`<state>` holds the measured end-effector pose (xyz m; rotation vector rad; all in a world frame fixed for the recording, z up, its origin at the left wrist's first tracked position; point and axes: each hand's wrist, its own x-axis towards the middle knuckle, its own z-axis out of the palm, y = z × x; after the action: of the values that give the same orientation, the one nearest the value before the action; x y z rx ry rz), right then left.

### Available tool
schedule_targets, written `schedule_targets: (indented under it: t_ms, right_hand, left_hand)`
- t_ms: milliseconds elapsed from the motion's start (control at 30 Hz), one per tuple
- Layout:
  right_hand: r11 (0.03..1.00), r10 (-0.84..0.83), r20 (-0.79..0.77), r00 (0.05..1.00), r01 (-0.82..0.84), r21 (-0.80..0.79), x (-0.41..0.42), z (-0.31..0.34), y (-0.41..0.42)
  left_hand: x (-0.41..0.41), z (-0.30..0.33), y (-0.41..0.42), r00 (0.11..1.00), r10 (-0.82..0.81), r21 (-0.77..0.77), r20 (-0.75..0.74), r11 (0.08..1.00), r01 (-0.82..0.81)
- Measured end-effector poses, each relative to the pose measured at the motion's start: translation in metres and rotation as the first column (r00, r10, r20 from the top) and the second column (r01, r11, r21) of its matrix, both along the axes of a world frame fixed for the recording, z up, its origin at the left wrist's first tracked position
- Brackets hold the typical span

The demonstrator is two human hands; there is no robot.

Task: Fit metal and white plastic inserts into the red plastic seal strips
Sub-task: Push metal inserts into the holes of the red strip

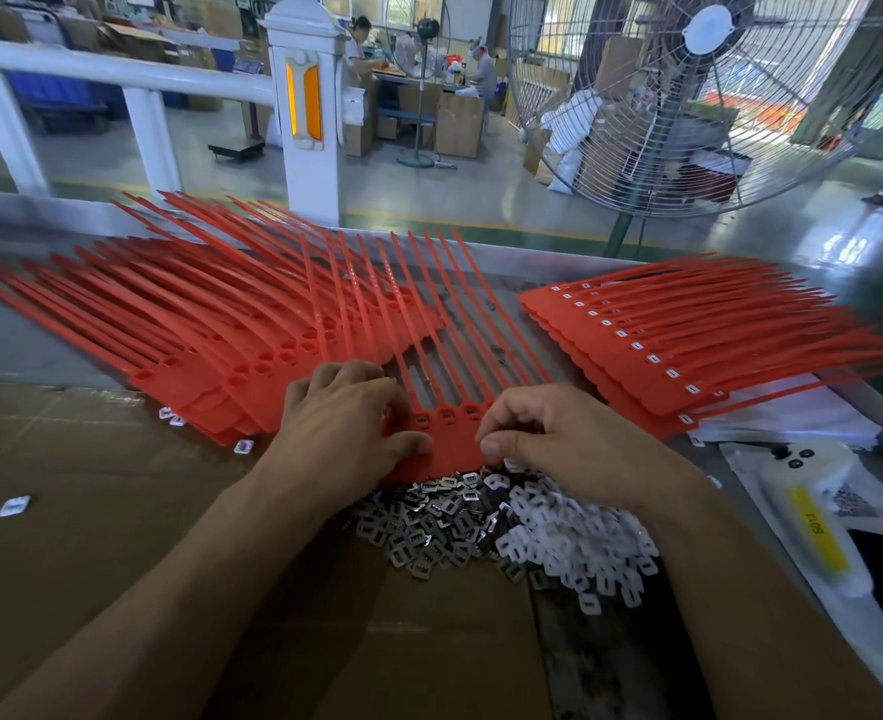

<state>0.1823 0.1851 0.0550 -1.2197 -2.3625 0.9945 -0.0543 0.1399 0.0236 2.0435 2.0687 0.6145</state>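
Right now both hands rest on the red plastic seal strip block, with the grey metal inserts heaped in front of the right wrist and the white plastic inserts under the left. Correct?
Not quite: the heaps are swapped. The head view shows the white plastic inserts beneath the right hand and the grey metal inserts nearer the left hand. Both hands do rest on the red plastic seal strip block.

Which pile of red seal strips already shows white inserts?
The fanned pile of red seal strips on the right: each head shows a small white square. The large left pile has empty holes.
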Motion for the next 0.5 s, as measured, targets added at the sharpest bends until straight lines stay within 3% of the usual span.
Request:
schedule_targets:
  t_ms: [167, 500]
  right_hand:
    - [0.994, 0.095, -0.048, 0.994, -0.097, -0.050, -0.0020, 0.0055, -0.0039]
    - [0.993, 0.087, -0.132, 0.987, -0.097, -0.067, -0.0040, 0.0051, -0.0037]
  left_hand:
    - [-0.0002, -0.0006, -0.0004, 1.000, -0.002, 0.008, 0.002, 1.000, 0.002]
    - [0.0000, 0.0011, -0.0006, 1.000, 0.000, 0.003, -0.003, 1.000, 0.000]
